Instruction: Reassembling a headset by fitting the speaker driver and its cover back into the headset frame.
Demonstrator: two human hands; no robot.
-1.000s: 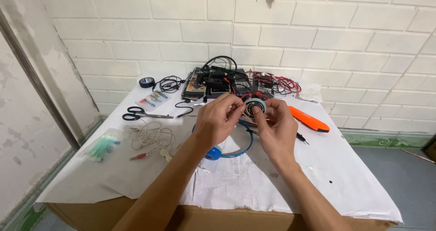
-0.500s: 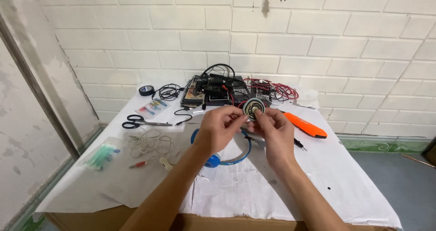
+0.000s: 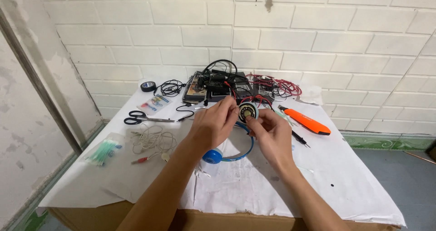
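Headphones [image 3: 229,151] with a blue band sit near the middle of the counter [image 3: 345,176], and one opened ear cup [image 3: 248,112] is lifted just above it, at about twelve o'clock from the blue cup [image 3: 212,156] that lies flat on the paper. The raised cup looks light and small, a round white shell with a dark and brassy centre, and thin red wires [image 3: 254,99] run from it; I judge those wires and their joints to be the fragile part, so the rim of the shell is the safe place to hold, not the centre or the leads. The band seems springy plastic, likely to flex and not snap. The left hand [image 3: 213,124] is curled nearly closed, its fingertips pinching at the cup's left edge near nine o'clock. The right hand [image 3: 268,133] is also mostly closed, with thumb and forefinger gripping the cup from below, around five o'clock. Both hands meet on that one piece. At about three o'clock from it lies an orange tool [image 3: 306,122], at nine o'clock black scissors [image 3: 136,119], and at twelve o'clock a pile of dark circuit boards [image 3: 218,86] against the brick wall [image 3: 318,40].
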